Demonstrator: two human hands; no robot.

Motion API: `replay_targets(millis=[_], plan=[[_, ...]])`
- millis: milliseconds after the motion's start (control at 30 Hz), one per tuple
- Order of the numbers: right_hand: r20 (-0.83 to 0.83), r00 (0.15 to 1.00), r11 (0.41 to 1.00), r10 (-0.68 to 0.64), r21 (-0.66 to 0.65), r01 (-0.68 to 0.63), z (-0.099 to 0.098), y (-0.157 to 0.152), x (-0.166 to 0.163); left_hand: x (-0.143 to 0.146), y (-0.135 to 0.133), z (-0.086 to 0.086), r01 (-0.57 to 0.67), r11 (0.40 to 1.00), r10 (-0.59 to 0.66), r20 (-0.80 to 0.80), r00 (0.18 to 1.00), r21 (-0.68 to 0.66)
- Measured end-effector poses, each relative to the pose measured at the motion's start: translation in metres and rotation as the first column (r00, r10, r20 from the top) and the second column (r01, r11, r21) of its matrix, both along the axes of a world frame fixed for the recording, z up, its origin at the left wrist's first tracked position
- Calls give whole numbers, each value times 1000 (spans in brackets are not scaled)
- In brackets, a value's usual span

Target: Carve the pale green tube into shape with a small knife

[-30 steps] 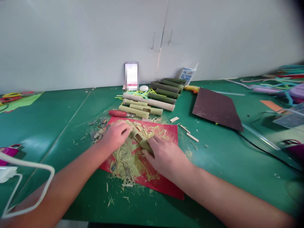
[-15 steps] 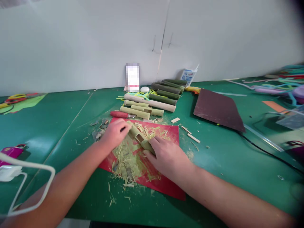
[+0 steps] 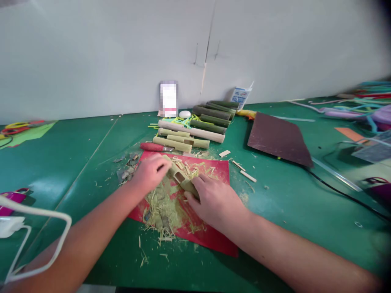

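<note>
Bamboo piece (image 3: 179, 177) centre frame on red mat (image 3: 220, 171); left hand (image 3: 149, 173) and right hand (image 3: 215, 199) fingers clamped on its ends.

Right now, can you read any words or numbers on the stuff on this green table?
Blue-and-white paper packet, propped at the back: print too small to read.
White upright card: blurred out, unreadable.
Pale green notched bamboo piece: no writing on it.
Nothing else shows text that can be read.
</note>
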State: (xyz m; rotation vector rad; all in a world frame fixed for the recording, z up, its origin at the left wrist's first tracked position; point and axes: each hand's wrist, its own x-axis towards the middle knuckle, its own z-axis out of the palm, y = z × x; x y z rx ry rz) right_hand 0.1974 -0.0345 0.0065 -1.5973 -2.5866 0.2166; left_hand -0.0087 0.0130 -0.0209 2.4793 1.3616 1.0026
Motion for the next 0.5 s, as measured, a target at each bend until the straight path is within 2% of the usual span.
replay_targets(millis=[67,200,333,433,500], plan=[[4,1000,1000,-3,6,3,0,0,0,-1,1,0,-55,998,55,0,999,35],[-3,1000,1000,2,4,-2,0,0,0,-2,0,0,20,999,-21,-27,999,-42],[2,1000,1000,-12,23,12,1,-1,0,0,0,1,-86,996,86,-21,996,10],[23,1000,1000,-9,27,9,3,-1,0,2,-1,2,-8,999,6,-59,998,-42],[31,999,999,-13,35,12,3,-2,0,1,-1,2,-26,999,24,-38,999,-30]])
